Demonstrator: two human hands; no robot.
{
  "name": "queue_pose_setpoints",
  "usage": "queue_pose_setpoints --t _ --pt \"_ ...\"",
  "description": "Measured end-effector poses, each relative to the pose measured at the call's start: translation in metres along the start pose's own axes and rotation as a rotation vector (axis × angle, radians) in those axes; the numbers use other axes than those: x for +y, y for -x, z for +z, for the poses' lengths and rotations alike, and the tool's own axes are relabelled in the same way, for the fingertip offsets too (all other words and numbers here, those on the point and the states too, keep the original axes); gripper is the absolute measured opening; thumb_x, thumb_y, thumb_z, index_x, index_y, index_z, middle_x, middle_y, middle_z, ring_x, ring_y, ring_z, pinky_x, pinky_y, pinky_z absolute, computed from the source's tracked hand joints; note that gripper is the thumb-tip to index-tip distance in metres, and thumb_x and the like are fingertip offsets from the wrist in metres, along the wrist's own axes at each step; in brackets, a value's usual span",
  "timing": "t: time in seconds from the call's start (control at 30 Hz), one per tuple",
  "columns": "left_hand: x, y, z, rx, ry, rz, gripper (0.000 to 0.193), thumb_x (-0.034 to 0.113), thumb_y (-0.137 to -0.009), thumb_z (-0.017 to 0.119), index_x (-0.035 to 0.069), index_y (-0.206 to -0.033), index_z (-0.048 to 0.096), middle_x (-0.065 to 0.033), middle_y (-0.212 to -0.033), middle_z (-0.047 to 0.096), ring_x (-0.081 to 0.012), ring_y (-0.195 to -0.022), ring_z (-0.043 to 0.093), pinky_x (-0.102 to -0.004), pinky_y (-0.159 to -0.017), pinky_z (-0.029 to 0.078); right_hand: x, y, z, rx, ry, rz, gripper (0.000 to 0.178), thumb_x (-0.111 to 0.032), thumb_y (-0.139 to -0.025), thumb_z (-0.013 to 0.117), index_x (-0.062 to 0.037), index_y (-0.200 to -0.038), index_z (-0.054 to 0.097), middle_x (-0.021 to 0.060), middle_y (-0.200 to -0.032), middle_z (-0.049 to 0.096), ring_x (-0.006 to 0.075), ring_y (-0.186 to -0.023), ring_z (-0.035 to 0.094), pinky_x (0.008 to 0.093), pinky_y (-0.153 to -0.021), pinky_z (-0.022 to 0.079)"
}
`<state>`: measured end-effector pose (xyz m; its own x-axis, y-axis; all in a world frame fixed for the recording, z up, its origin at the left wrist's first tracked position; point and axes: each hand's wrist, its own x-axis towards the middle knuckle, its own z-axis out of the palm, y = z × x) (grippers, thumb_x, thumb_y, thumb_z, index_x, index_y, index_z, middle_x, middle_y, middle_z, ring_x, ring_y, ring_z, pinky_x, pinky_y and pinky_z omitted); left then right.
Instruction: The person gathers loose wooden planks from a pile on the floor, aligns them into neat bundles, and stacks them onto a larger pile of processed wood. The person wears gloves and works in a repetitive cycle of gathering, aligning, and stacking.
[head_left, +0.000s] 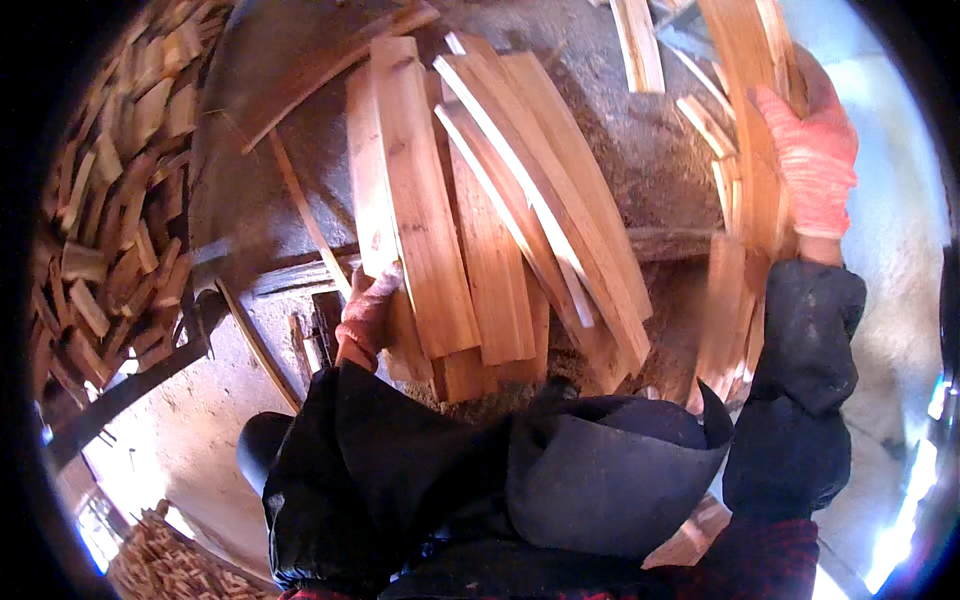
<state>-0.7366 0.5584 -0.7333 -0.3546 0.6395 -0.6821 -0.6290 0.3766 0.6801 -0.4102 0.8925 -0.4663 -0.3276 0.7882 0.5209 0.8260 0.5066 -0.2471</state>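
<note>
A pile of long planed wooden boards (pixel 500 200) lies in front of me, fanned out and overlapping. My left hand (pixel 368 312), in a pinkish work glove, grips the near end of the leftmost pale board (pixel 372 190). On the right, my gloved right hand (pixel 815 160) is closed around the edge of a long wooden board (pixel 755 130). This board stands among other boards (pixel 730 290) at the right, and its near part is blurred. The fingertips of both hands are partly hidden by the wood.
A big heap of short wood offcuts (pixel 125 200) fills the far left, with another heap (pixel 190 560) at the lower left. Thin strips (pixel 305 205) and a long board (pixel 340 70) lie left of the pile. Sawdust covers parts of the floor. My dark apron (pixel 610 480) shows below.
</note>
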Motion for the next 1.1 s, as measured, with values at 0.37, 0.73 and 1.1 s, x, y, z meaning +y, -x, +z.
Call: queue_pose_setpoints --t 0.37,0.73,1.1 --pt "-0.017 -0.018 -0.005 0.087 -0.071 0.015 0.073 0.036 -0.075 0.087 0.002 -0.13 0.051 -0.0103 -0.11 0.062 -0.0231 -0.097 0.059 -0.039 -0.085 0.051 -0.114 -0.073 0.053 -0.481 -0.532 -0.312 0.034 -0.026 -0.092 0.066 -0.0015 -0.114 0.071 0.0034 -0.114 0.069 0.0123 -0.106 0.061 0.0305 -0.096 0.046" --pt "-0.002 -0.008 0.012 0.06 -0.176 -0.008 0.069 0.041 -0.081 0.082 0.01 -0.132 0.047 -0.0094 -0.112 0.062 -0.0229 -0.098 0.058 -0.0438 -0.086 0.049 0.014 0.107 0.15 -0.93 -0.501 0.659 0.082 -0.065 -0.087 0.06 0.0009 -0.135 0.057 0.016 -0.137 0.058 0.0257 -0.128 0.052 0.0346 -0.111 0.032" --pt "-0.017 -0.035 -0.083 -0.053 -1.263 0.842 0.054 0.042 -0.095 0.064 0.007 -0.134 0.052 -0.009 -0.122 0.065 -0.0236 -0.105 0.062 -0.037 -0.094 0.048 -0.141 0.145 0.103 -0.966 -0.504 0.316 0.087 -0.06 -0.076 0.074 0.001 -0.133 0.052 0.0258 -0.119 0.065 0.0392 -0.111 0.062 0.0444 -0.096 0.048"
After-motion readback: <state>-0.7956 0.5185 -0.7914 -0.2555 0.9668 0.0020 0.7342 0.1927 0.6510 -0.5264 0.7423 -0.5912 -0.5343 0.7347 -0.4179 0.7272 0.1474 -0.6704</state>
